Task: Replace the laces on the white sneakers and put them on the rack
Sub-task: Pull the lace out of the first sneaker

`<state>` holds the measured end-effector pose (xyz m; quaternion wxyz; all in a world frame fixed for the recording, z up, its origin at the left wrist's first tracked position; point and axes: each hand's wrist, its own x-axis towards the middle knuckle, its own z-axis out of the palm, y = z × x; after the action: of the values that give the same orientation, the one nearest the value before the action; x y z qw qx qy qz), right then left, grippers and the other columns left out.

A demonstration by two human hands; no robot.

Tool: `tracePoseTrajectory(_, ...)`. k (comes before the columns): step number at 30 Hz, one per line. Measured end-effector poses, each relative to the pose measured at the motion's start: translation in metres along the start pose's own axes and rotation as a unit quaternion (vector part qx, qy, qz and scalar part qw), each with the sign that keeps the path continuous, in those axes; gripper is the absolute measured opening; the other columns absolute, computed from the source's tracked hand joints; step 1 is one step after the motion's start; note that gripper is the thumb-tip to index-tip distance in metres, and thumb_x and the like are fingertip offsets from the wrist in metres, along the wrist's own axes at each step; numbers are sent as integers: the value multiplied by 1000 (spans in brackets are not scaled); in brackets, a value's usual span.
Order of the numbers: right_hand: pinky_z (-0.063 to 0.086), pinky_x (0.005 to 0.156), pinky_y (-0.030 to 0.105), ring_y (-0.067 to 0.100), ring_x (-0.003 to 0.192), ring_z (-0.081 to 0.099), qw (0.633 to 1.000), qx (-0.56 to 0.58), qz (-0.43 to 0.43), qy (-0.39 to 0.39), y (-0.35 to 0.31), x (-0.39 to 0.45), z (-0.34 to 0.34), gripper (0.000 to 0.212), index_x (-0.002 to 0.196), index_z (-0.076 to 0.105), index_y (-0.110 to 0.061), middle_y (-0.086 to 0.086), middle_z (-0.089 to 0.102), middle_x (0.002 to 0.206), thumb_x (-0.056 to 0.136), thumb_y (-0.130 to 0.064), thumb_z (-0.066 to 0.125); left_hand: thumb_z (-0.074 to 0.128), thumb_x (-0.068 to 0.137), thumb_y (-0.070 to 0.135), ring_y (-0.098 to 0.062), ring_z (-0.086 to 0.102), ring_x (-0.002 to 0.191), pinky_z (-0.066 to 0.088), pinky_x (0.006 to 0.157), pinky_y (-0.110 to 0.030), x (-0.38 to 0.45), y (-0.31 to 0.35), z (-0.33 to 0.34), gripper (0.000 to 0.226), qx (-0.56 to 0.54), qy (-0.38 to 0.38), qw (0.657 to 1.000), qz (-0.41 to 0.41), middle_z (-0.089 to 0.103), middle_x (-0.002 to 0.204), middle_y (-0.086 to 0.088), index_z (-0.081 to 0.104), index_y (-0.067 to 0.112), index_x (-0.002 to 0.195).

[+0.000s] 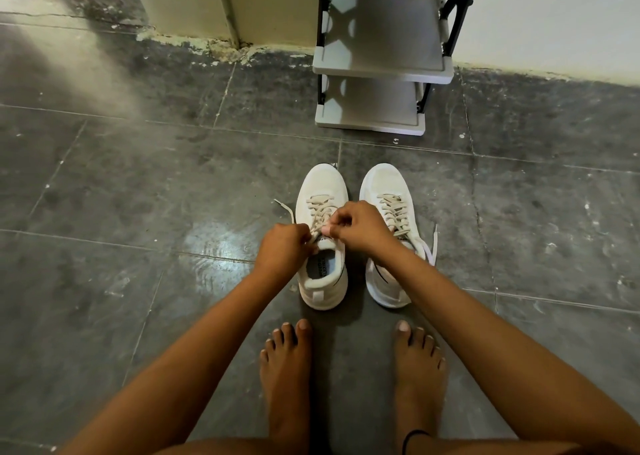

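Two white sneakers stand side by side on the dark floor, toes pointing away from me. On the left sneaker [322, 191] the beige lace [320, 212] is threaded through the eyelets; its loose end trails out to the left. My left hand [282, 246] and my right hand [360, 226] both pinch this lace at the top of the tongue. The right sneaker [384, 184] is laced too, with a white lace end [433, 243] hanging off its right side; my right forearm crosses its heel. The grey shoe rack [381, 70] stands beyond the sneakers against the wall.
My bare feet [287, 368] rest on the floor just behind the sneakers. The floor [138, 177] is dark grey tile with scuffs. A cream door frame [194, 4] and a white wall [554, 21] close off the back.
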<state>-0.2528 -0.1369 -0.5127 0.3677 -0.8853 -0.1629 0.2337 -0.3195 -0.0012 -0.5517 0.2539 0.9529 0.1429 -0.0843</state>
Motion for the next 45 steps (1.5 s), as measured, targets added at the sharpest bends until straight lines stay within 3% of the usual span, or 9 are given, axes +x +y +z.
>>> tracePoseTrajectory(3,48,60,8,10,75,58,939,314,130,-48,-4,-4,3,16,94,67,4,7,65,84,85,-10,67,66,85,28,-31,60,84,50,70,-38,-2,2,4,21,6,7,1000,-5,68,94,-12,67,11,96)
tracePoseTrajectory(6,46,76,23,11,88,58,999,-39,6,-8,8,-5,-2,21,99,72,-14,0,66,96,82,-26,71,63,87,29,-33,59,86,50,72,-39,0,7,6,22,31,0,1000,5,66,96,-15,65,9,96)
tracePoseTrajectory(10,44,73,35,25,95,57,911,-365,-190,35,20,-10,-7,24,108,69,-17,6,60,104,88,-28,62,63,87,31,-32,59,92,49,72,-38,-2,9,1,27,34,25,999,18,65,104,-10,64,14,108)
tracePoseTrajectory(14,45,47,30,29,61,60,903,-341,-251,77,27,-13,5,10,72,70,-6,10,59,75,69,-10,79,61,88,26,-30,59,91,48,70,-34,-2,10,-3,24,41,36,998,36,65,105,-10,67,13,107)
tracePoseTrajectory(23,44,80,26,12,78,56,989,117,-95,2,6,-6,20,11,86,69,2,-3,57,81,80,-8,71,51,94,24,-36,56,88,35,63,-33,-3,5,-8,25,86,57,995,-11,57,99,-17,61,2,99)
tracePoseTrajectory(30,45,73,27,9,79,54,986,-79,-146,24,23,-7,14,31,107,68,-17,-4,55,98,79,-29,73,56,87,12,-36,55,79,37,61,-35,-1,-9,-24,13,50,108,993,2,58,90,-16,61,1,88)
tracePoseTrajectory(35,43,90,43,32,112,54,914,-373,-104,117,58,-9,5,50,117,59,-14,11,58,123,73,-31,75,55,87,10,-33,54,74,34,59,-32,-5,-18,-25,12,50,117,992,5,58,86,-16,62,1,88)
tracePoseTrajectory(39,22,111,50,33,141,18,929,-366,-29,45,65,-6,2,53,144,32,-16,7,17,156,93,-23,46,58,85,10,-33,55,72,36,58,-32,-5,-17,-20,11,32,119,992,8,58,83,-15,62,0,83)
tracePoseTrajectory(45,25,112,47,36,141,18,933,-350,17,85,70,0,1,54,146,27,-12,11,15,156,95,-20,42,58,85,10,-32,56,75,42,61,-34,-3,-12,-15,10,18,117,993,14,59,84,-14,63,1,85)
